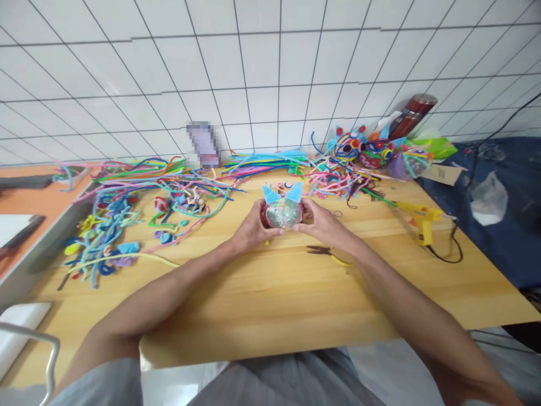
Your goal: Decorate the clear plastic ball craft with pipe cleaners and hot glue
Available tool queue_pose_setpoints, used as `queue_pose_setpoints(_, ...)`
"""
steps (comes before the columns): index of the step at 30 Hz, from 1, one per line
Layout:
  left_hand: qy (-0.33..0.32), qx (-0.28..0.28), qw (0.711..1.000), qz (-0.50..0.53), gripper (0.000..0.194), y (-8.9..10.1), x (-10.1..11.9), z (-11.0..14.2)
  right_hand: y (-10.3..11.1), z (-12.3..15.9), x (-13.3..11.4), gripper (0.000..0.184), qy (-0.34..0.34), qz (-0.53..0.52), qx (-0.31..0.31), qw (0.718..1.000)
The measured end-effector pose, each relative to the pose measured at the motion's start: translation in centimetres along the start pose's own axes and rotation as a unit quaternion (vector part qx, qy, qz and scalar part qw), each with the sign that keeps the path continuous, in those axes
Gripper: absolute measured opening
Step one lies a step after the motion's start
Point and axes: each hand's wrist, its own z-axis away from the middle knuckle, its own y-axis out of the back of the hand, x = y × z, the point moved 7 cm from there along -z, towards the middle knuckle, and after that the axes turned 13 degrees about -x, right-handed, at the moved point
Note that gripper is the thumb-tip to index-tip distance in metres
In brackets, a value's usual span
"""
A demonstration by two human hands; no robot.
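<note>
Between my two hands is a clear, round plastic ornament [285, 214] with two blue pointed ears on top and dark red at its sides. My left hand [252, 225] wraps its left side, thumb along the lower front. On the opposite side my right hand [316, 221] grips it the same way, thumb near the other. Just below my right hand lie pliers [321, 250] with dark jaws and yellow handles, partly behind my forearm. Behind the ornament are small round pieces, too small to name.
Pipe cleaners [266, 163] spread along the tiled wall, with a tangled pile [112, 225] at left. Decorated figures [376, 149] stand at back right beside a dark red bottle [412, 115]. A yellow glue gun [422, 217] with its cord lies at right. A pixelated phone-like object [205, 145] leans on the wall.
</note>
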Motion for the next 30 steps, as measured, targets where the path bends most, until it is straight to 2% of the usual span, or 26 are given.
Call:
queue_pose_setpoints(4, 0.004, 0.023, 1.000, -0.006, 0.096, 0.4, 0.2, -0.2, 0.4, -0.4, -0.2, 0.071, 0.019, -0.001, -0.011, 1.000)
queue_pose_setpoints(12, -0.012, 0.051, 0.997, 0.053, 0.104, -0.3, -0.8, -0.4, -0.6, -0.2, 1.2, 0.071, 0.026, -0.014, 0.027, 0.999)
queue_pose_setpoints(21, -0.011, 0.048, 0.999, 0.024, 0.109, -0.6, -1.1, 0.5, -1.5, 0.7, 1.5, 0.076, 0.041, -0.005, 0.048, 0.998)
queue_pose_setpoints(25, -0.021, 0.043, 0.999, 0.006, 0.106, -0.5, -1.1, 0.5, -2.1, 0.5, 2.0, 0.075, 0.041, -0.002, 0.070, 0.997)
queue_pose_setpoints(30, -0.030, 0.027, 0.999, 0.027, 0.103, -0.5, -1.0, 0.5, -2.1, 0.3, 2.3, 0.073, 0.031, 0.014, 0.067, 0.997)
